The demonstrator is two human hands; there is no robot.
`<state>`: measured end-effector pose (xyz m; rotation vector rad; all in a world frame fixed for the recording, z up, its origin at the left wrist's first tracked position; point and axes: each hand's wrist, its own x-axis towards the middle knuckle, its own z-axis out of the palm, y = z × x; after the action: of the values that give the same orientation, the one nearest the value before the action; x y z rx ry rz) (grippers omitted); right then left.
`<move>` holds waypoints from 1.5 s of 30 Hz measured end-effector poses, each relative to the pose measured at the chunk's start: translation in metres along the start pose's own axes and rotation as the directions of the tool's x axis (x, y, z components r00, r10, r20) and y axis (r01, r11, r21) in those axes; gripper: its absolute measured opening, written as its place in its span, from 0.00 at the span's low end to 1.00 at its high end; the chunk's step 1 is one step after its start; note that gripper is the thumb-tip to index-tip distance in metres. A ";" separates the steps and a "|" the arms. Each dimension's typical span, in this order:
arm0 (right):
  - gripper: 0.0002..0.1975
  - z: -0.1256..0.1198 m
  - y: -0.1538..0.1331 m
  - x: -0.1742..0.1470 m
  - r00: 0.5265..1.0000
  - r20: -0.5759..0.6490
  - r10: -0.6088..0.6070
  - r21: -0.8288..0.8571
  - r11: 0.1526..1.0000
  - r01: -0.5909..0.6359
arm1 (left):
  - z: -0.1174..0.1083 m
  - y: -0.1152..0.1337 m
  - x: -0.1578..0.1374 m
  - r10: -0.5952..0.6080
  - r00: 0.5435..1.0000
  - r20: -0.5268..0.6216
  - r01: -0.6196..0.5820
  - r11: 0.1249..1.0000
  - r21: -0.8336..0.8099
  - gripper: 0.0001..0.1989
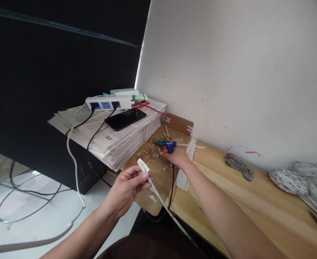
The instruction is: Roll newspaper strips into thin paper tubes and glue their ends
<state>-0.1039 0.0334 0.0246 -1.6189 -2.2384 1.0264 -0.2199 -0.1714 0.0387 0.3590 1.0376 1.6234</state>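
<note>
Between the thumb and fingers of my left hand (133,185) is a thin rolled paper stick (165,208) with a flattened white end (143,165). The stick slants down to the right, toward my lap. My right hand (177,157) is closed around the handle of a blue glue gun (169,145) with an orange trigger and a teal nozzle pointing left. A white glue stick (192,145) sticks out of its back. Below the gun lies a brown board (153,171) strewn with scraps and dried glue.
A stack of newspapers (131,140) stands left of the board, carrying a black phone (126,118) and a white power strip (108,103) with plugged-in cords. Woven paper pieces (288,181) and a grey cloth-like item (239,167) rest on the wooden table (228,201) by the wall.
</note>
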 end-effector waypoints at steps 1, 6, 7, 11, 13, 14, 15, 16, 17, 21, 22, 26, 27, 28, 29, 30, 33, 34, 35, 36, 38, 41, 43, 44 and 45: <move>0.25 0.000 -0.001 0.000 1.000 0.005 -0.003 -0.006 1.000 0.003 | 0.000 0.000 0.000 -0.002 1.000 -0.001 0.002 1.000 -0.001 0.12; 0.26 0.002 -0.001 0.000 1.000 -0.001 0.008 -0.012 1.000 -0.008 | 0.001 -0.001 -0.001 -0.006 1.000 -0.008 0.006 1.000 -0.005 0.12; 0.26 0.002 0.000 0.000 1.000 -0.007 0.006 -0.022 1.000 -0.006 | 0.001 -0.001 -0.001 -0.007 1.000 -0.006 0.007 1.000 -0.005 0.13; 0.30 0.001 -0.001 -0.002 0.998 -0.057 -0.028 -0.123 0.992 0.021 | 0.002 -0.002 -0.002 -0.005 1.000 -0.004 0.004 1.000 -0.014 0.13; 0.31 -0.003 -0.003 -0.004 0.995 -0.086 -0.055 -0.185 0.982 0.038 | 0.002 -0.002 -0.002 -0.005 1.000 -0.008 0.005 1.000 -0.012 0.13; 0.31 -0.005 -0.004 -0.005 0.992 -0.102 -0.070 -0.212 0.976 0.047 | 0.003 -0.003 -0.001 -0.006 1.000 -0.005 0.006 1.000 -0.010 0.13; 0.30 -0.008 -0.005 -0.008 0.990 -0.118 -0.082 -0.237 0.970 0.052 | 0.004 -0.004 -0.001 -0.007 1.000 0.000 0.007 1.000 -0.007 0.13; 0.29 -0.011 -0.005 -0.012 0.986 -0.136 -0.099 -0.263 0.963 0.061 | 0.005 -0.004 0.000 -0.006 1.000 0.007 0.006 1.000 -0.004 0.13; 0.27 -0.015 -0.005 -0.018 0.980 -0.153 -0.130 -0.288 0.954 0.081 | 0.007 -0.005 0.001 -0.004 1.000 0.015 0.004 1.000 -0.001 0.12; 0.23 -0.024 -0.002 -0.066 0.949 -0.084 -0.303 -0.154 0.945 0.288 | 0.017 -0.007 0.009 0.000 0.999 0.042 0.001 1.000 -0.014 0.12; 0.23 -0.025 -0.001 -0.082 0.955 0.009 -0.295 0.008 0.955 0.295 | 0.021 -0.007 0.011 -0.002 0.999 0.046 0.003 1.000 -0.027 0.12; 0.15 -0.022 0.008 -0.140 0.937 0.115 -0.331 0.354 0.894 0.273 | 0.039 -0.009 0.019 -0.014 0.995 0.098 0.019 0.999 -0.051 0.12; 0.13 -0.021 0.011 -0.149 0.944 0.059 -0.325 0.361 0.889 0.284 | 0.043 -0.010 0.020 -0.018 0.993 0.120 0.024 0.999 -0.042 0.12; 0.10 -0.020 0.013 -0.155 0.948 -0.002 -0.318 0.354 0.887 0.298 | 0.048 -0.012 0.021 -0.021 0.990 0.140 0.026 0.999 -0.033 0.12; 0.08 -0.020 0.016 -0.160 0.949 -0.054 -0.310 0.345 0.886 0.309 | 0.052 -0.013 0.021 -0.023 0.988 0.155 0.027 0.999 -0.025 0.12; 0.06 -0.021 0.018 -0.162 0.948 -0.093 -0.304 0.336 0.887 0.318 | 0.056 -0.014 0.020 -0.025 0.986 0.166 0.028 0.999 -0.016 0.12; 0.06 -0.025 0.025 -0.165 0.942 -0.145 -0.303 0.313 0.889 0.334 | 0.066 -0.016 0.018 -0.031 0.981 0.190 0.030 1.000 0.006 0.11; 0.06 -0.026 0.027 -0.166 0.941 -0.155 -0.301 0.308 0.890 0.336 | 0.069 -0.016 0.017 -0.032 0.980 0.198 0.031 0.999 0.012 0.11; 0.07 -0.028 0.029 -0.168 0.940 -0.161 -0.300 0.305 0.891 0.337 | 0.071 -0.016 0.016 -0.035 0.978 0.205 0.032 0.999 0.017 0.11; 0.08 -0.029 0.031 -0.169 0.940 -0.165 -0.300 0.306 0.890 0.338 | 0.073 -0.016 0.015 -0.037 0.977 0.212 0.033 0.999 0.020 0.11; 0.09 -0.032 0.033 -0.172 0.939 -0.169 -0.299 0.315 0.886 0.339 | 0.076 -0.016 0.013 -0.043 0.974 0.223 0.039 0.999 0.021 0.10; 0.10 -0.036 0.035 -0.175 0.943 -0.147 -0.297 0.334 0.883 0.330 | 0.080 -0.016 0.011 -0.049 0.972 0.230 0.048 0.999 0.011 0.10; 0.10 -0.040 0.036 -0.176 0.951 -0.114 -0.288 0.375 0.874 0.310 | 0.081 -0.016 0.011 -0.048 0.970 0.237 0.048 0.999 0.008 0.10; 0.10 -0.042 0.036 -0.176 0.955 -0.091 -0.281 0.412 0.863 0.293 | 0.082 -0.017 0.010 -0.046 0.969 0.242 0.046 0.999 0.008 0.10; 0.10 -0.044 0.036 -0.176 0.960 -0.062 -0.272 0.459 0.847 0.270 | 0.082 -0.017 0.010 -0.045 0.968 0.248 0.044 0.999 0.009 0.10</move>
<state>0.0142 -0.0993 0.0752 -1.0634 -1.9429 1.3495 -0.1551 -0.1268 0.0698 0.5238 0.8529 1.4932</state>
